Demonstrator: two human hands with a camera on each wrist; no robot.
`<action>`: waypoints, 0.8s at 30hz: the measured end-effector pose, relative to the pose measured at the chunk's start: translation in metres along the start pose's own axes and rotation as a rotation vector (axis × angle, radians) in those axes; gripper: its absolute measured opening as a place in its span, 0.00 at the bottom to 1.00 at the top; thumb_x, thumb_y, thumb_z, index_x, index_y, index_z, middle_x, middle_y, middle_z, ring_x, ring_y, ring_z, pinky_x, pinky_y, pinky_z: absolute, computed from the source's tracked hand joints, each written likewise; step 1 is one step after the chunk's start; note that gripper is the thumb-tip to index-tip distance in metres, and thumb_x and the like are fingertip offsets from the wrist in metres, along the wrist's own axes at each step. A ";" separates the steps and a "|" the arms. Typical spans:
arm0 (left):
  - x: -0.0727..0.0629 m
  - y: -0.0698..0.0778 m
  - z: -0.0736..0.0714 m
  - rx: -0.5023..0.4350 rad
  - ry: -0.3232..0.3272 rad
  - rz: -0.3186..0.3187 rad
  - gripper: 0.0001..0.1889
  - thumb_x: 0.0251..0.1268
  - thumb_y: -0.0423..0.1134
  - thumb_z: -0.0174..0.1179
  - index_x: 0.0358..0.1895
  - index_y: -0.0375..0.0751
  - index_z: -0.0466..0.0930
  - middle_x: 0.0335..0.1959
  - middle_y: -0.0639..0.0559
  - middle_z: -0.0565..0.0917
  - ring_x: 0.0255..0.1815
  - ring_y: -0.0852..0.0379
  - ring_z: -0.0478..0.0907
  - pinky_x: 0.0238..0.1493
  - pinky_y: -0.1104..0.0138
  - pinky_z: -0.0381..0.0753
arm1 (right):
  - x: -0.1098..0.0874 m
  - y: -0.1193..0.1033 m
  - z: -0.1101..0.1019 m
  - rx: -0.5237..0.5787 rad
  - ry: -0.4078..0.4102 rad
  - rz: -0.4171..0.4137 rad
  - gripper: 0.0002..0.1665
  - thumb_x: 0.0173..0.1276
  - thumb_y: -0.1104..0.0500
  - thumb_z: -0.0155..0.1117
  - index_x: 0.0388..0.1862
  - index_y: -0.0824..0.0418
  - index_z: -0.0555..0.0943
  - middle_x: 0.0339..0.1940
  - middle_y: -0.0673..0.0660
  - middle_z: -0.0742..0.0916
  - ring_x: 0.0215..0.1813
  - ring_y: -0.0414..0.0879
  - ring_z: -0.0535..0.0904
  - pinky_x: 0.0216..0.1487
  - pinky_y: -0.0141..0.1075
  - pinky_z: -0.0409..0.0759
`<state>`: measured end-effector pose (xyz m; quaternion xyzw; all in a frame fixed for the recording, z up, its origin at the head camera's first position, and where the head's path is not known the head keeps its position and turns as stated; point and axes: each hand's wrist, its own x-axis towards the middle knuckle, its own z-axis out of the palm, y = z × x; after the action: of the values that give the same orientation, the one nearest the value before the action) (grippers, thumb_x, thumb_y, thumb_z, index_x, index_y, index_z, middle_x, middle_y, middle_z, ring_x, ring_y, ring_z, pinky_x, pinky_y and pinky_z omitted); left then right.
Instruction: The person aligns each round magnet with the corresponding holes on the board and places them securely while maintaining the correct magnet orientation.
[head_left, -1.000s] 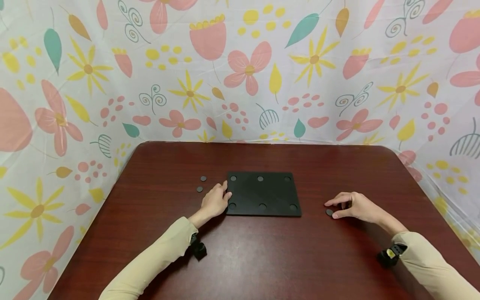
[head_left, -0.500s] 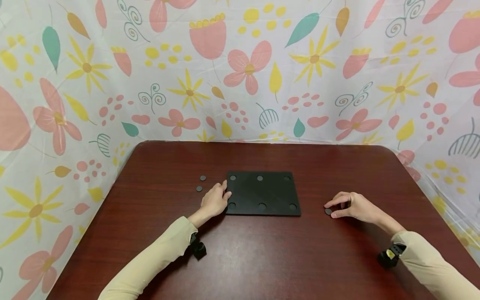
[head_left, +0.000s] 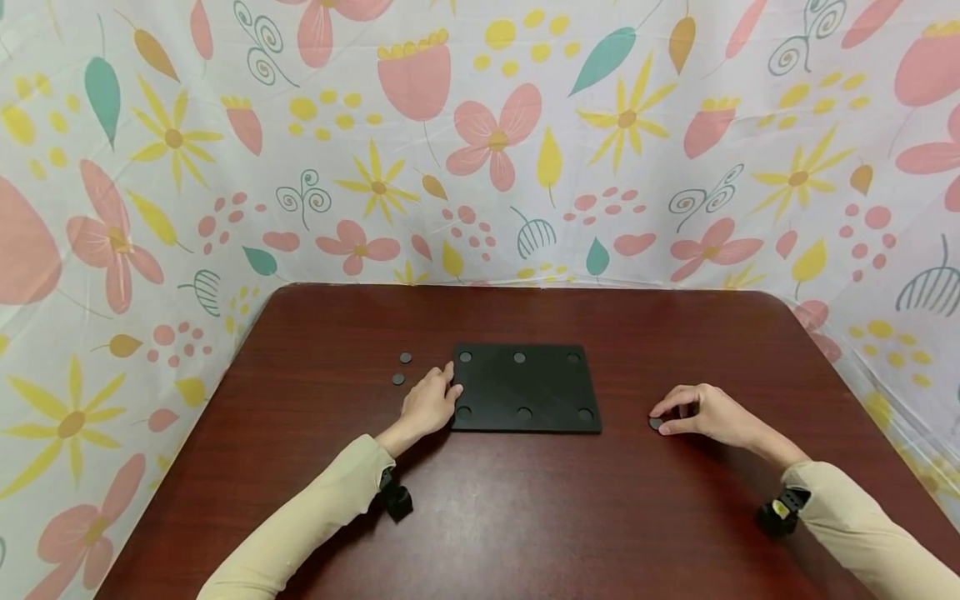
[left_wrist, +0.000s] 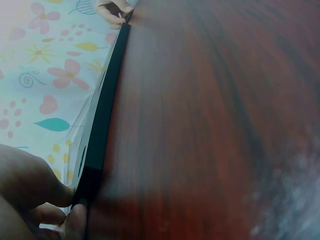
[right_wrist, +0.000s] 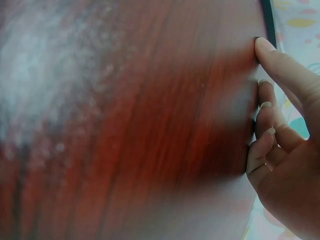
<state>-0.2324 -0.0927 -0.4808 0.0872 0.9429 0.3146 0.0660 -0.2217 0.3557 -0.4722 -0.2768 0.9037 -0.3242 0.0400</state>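
Note:
A thin black rectangular board [head_left: 528,387] with round recesses lies on the table. Its far-left and far-middle recesses look filled with grey discs [head_left: 520,357]; the others look dark. My left hand [head_left: 431,402] grips the board's left edge; the left wrist view has thumb and fingers [left_wrist: 76,220] at its corner. To the right of the board, my right hand [head_left: 708,414] holds a small dark disc [head_left: 655,423] between thumb and fingers, at the table surface. The right wrist view shows the hand [right_wrist: 287,150] low on the table, the disc mostly hidden behind the thumb.
Two loose dark discs, a farther one [head_left: 406,357] and a nearer one [head_left: 398,379], lie left of the board. The brown wooden table [head_left: 525,517] has a flowered cloth [head_left: 495,217] hanging behind it and along both sides. Each wrist wears a black camera [head_left: 396,496].
My right fingers have drawn the dark disc very slightly left and closed in on it. The left hand and the board stay put.

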 end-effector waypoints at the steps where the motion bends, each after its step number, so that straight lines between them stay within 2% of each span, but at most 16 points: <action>1: 0.000 0.000 0.000 0.002 -0.001 -0.002 0.29 0.75 0.43 0.51 0.74 0.36 0.58 0.45 0.43 0.76 0.18 0.57 0.63 0.18 0.69 0.58 | 0.000 -0.001 0.000 0.006 -0.006 0.000 0.12 0.54 0.56 0.76 0.38 0.49 0.88 0.36 0.46 0.88 0.40 0.37 0.81 0.40 0.25 0.74; 7: 0.002 -0.001 0.000 -0.010 -0.007 -0.001 0.29 0.75 0.43 0.50 0.74 0.37 0.57 0.46 0.43 0.76 0.17 0.57 0.62 0.17 0.69 0.57 | 0.003 -0.002 -0.005 0.086 -0.046 0.068 0.11 0.59 0.58 0.73 0.42 0.55 0.86 0.37 0.51 0.89 0.36 0.36 0.81 0.34 0.28 0.76; 11: 0.002 -0.001 -0.001 -0.013 -0.007 0.011 0.29 0.76 0.43 0.50 0.74 0.37 0.57 0.45 0.44 0.76 0.17 0.57 0.61 0.17 0.69 0.56 | 0.005 0.000 -0.007 0.158 -0.055 0.095 0.11 0.63 0.61 0.69 0.45 0.59 0.84 0.37 0.55 0.89 0.35 0.37 0.83 0.34 0.28 0.78; 15: 0.003 -0.002 0.000 -0.005 -0.005 0.009 0.29 0.76 0.43 0.50 0.74 0.37 0.57 0.45 0.44 0.76 0.17 0.57 0.61 0.17 0.69 0.57 | 0.008 0.000 -0.007 0.176 -0.031 0.113 0.11 0.65 0.60 0.67 0.46 0.60 0.83 0.37 0.56 0.89 0.39 0.36 0.85 0.36 0.27 0.78; 20: 0.002 -0.002 0.000 0.000 -0.008 0.006 0.29 0.76 0.43 0.50 0.74 0.37 0.57 0.44 0.44 0.76 0.17 0.57 0.61 0.18 0.69 0.57 | 0.012 -0.001 -0.002 0.173 0.039 0.175 0.12 0.64 0.58 0.69 0.45 0.59 0.83 0.37 0.53 0.89 0.38 0.36 0.84 0.36 0.28 0.78; 24: 0.001 -0.001 0.000 0.003 -0.009 0.010 0.29 0.76 0.43 0.50 0.74 0.36 0.57 0.44 0.44 0.76 0.17 0.57 0.62 0.18 0.69 0.57 | 0.017 -0.003 0.001 0.172 0.062 0.191 0.12 0.65 0.56 0.68 0.46 0.58 0.83 0.39 0.55 0.88 0.39 0.35 0.83 0.37 0.29 0.78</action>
<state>-0.2331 -0.0933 -0.4818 0.0933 0.9427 0.3129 0.0686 -0.2343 0.3445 -0.4694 -0.1748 0.8957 -0.4035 0.0664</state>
